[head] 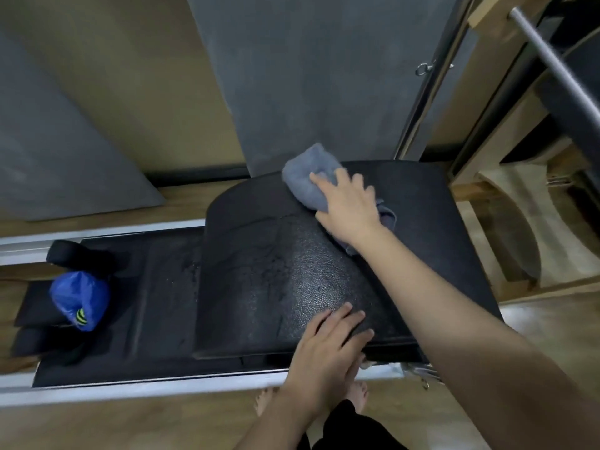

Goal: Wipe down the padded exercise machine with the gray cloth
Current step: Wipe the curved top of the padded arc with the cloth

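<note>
A black padded exercise machine lies across the view, with a curved textured arc pad (272, 274) on top of its flat carriage (162, 297). The gray cloth (305, 177) is bunched on the far upper edge of the arc pad. My right hand (349, 207) presses flat on the cloth and grips it, arm stretched across the pad. At the pad's near edge my left hand (328, 349) rests palm down with fingers spread, holding nothing. Part of the pad surface looks damp and shiny.
A blue plastic bag (79, 298) sits on the headrest end at the left. Silver rails (130, 389) frame the machine. Gray mats (308, 76) lean on the wall behind. Wooden equipment with a metal bar (552, 60) stands at the right. My bare feet are on the wooden floor below.
</note>
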{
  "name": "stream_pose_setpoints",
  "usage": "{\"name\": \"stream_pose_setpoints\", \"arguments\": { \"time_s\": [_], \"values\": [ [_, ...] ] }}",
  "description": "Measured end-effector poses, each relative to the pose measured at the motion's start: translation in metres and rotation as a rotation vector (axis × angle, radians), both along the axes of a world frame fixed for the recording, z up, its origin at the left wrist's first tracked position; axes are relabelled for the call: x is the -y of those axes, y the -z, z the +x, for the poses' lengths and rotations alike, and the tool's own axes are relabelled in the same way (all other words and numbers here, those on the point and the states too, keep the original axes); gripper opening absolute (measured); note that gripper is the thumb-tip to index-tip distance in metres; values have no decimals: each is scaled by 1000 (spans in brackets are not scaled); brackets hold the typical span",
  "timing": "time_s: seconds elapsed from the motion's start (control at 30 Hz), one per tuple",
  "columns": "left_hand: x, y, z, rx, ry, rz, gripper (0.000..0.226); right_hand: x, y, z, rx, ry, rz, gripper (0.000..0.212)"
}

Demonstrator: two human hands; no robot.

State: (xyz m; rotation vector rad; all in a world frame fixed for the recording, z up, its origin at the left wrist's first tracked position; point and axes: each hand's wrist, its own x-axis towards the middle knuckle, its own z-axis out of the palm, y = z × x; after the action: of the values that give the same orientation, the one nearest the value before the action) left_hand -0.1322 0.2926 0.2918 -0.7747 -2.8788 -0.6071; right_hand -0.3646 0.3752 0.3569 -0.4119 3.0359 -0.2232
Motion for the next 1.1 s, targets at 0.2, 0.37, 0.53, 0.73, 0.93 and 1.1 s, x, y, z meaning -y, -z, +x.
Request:
{"name": "stream_pose_setpoints", "arguments": {
  "time_s": [0.2, 0.37, 0.53, 0.73, 0.93, 1.1],
  "values": [
    [2, -5, -6, 2, 12, 30, 32, 29, 5, 52, 6, -376, 41, 75],
    [10, -6, -14, 28, 62, -1, 34, 24, 3, -3, 36, -92, -16, 71],
    [18, -7, -14, 57, 95, 116, 29, 22, -1, -42, 101, 152, -60, 65],
    [43, -11, -16, 23, 67, 141, 22, 36, -5, 30, 33, -190, 48, 73],
    [62, -14, -10, -14, 87, 129, 18, 37, 0, 96, 45, -477, 85, 74],
    [73, -13, 5, -13, 32, 130, 17, 40, -4, 50, 61, -252, 82, 73]
  ]
}}
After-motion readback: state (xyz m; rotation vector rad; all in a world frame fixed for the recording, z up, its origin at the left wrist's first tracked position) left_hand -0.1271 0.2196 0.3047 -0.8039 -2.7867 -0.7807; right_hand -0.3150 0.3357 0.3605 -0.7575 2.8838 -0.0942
